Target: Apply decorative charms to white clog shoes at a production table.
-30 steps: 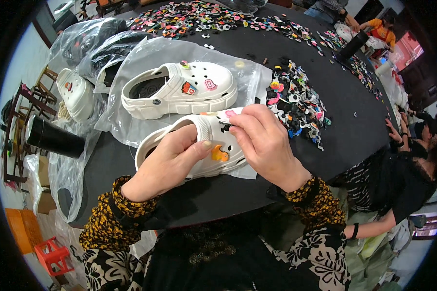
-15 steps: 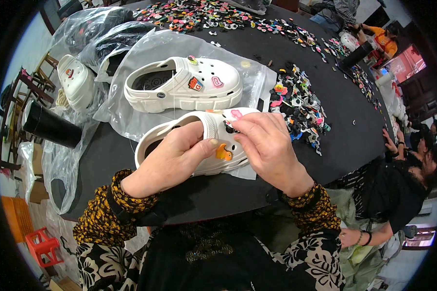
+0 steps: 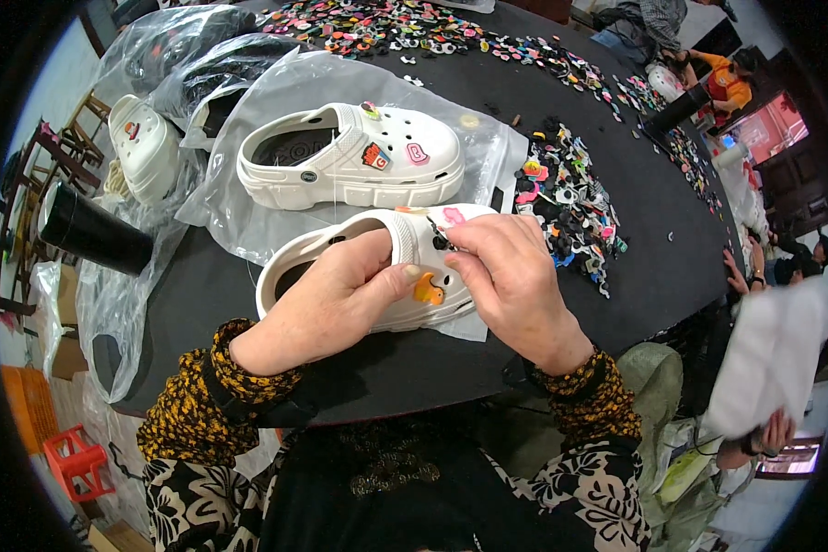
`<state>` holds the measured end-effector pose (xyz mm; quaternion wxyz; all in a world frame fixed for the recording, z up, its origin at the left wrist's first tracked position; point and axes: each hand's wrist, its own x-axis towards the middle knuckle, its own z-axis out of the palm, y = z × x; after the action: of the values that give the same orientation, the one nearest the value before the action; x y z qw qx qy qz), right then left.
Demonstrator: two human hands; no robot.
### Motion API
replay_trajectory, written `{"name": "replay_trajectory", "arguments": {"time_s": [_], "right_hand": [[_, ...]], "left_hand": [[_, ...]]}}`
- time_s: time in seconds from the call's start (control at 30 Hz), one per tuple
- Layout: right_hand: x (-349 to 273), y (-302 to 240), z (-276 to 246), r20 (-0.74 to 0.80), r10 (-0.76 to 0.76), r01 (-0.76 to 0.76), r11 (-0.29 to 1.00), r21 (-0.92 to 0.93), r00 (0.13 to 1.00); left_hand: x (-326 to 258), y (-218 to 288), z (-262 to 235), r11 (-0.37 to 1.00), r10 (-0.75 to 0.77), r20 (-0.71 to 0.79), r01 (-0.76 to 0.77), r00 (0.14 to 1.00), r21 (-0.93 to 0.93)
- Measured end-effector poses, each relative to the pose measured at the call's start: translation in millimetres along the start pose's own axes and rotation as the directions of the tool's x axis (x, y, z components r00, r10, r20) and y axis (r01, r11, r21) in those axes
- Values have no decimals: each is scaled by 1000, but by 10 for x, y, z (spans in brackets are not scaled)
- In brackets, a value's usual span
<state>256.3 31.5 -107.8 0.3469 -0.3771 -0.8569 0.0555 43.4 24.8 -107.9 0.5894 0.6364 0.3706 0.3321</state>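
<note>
My left hand (image 3: 327,293) grips a white clog (image 3: 414,318), its fingers inside the foot opening and its thumb on the upper. With thumb and forefinger, my right hand (image 3: 517,285) pinches a small black-and-white shoe charm (image 3: 439,237) against the top of that clog. Beside the left thumb sits an orange animal-shaped charm (image 3: 428,289); a pink charm (image 3: 454,215) shows just above the right fingers. The toe is hidden behind my right hand. Just beyond lies the matching white clog (image 3: 359,191), carrying several charms, on a clear plastic bag (image 3: 219,195).
A heap of loose charms (image 3: 575,198) lies right of the clogs, and a long band of charms (image 3: 405,29) runs along the far side of the black table (image 3: 667,216). At left are a black tumbler (image 3: 97,230) and another white clog (image 3: 145,152). Co-workers sit at right.
The black-and-white charm now stands more tilted in my right fingers, while both hands have barely moved. At right, a co-worker's hand has swung up a blurred white sheet-like thing.
</note>
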Motion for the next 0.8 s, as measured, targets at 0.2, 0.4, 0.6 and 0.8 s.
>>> {"name": "replay_trajectory", "arguments": {"time_s": [0.2,0.4,0.6,0.8], "right_hand": [[-7,18,-18,-2,-15,14,999,-35,1000],[6,-11,-7,5,-24,25,994,-107,1000],[-1,-11,-10,5,-37,37,994,-99,999],[-49,-37,-7,23,-28,30,997,-75,999]], "left_hand": [[2,0,-9,998,35,-6,-34,999,54],[-2,3,-69,994,-75,73,69,995,81],[-3,84,-57,993,-83,79,76,993,86],[0,-34,-8,999,31,-4,-31,1000,43]]}}
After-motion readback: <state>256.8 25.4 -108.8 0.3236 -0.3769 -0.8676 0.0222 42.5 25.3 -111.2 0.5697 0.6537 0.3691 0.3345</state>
